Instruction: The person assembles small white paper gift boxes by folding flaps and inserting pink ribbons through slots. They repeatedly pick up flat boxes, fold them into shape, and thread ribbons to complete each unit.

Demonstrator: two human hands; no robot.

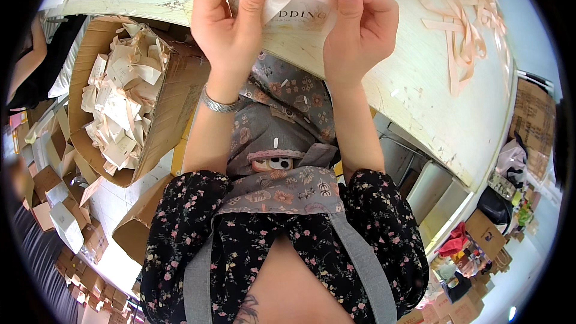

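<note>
Both my hands hold up a small clear packet (298, 15) with a pale pink ribbon bow on its top edge, over the near rim of the white table (420, 78). My left hand (231, 21) pinches the packet's left side between thumb and fingers; a silver bracelet (219, 105) sits on that wrist. My right hand (360, 27) grips the packet's right side, with the fingertips curled over its top. The packet's lower part is hidden behind my palms.
An open cardboard box (129, 99) full of several similar pale packets stands at my left. Loose pink ribbons (465, 21) lie on the table at the right. Small cartons (57, 204) are stacked on the floor at left, with more boxes and bags (480, 234) at lower right.
</note>
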